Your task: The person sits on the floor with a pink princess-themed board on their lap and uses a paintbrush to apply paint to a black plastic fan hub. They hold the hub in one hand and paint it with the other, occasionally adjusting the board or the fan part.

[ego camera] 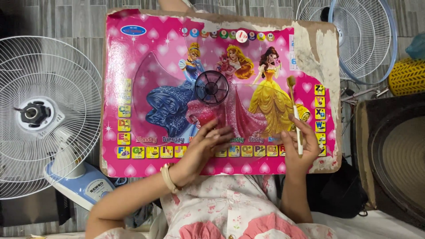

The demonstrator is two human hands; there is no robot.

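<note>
Under the head camera, both hands rest at the near edge of a pink picture board (133,66) with worn, torn corners. Left hand (204,144): fingers spread flat, pressing on a clear plastic fan blade (168,88) that lies on the board; the blade's dark round hub (211,87) sits just beyond the fingertips. A pale bangle (168,177) circles that wrist. Right hand (299,148): closed in a pinch around the white handle of a small brush (294,110), bristles pointing away from the person, above the board to the right of the hub. Left of the left hand, a white fan grille (44,115) with its motor stands on a blue-and-white base (86,183). Beyond the right hand, a second grille (367,35) with a blue rim leans near a yellow basket (407,76).
</note>
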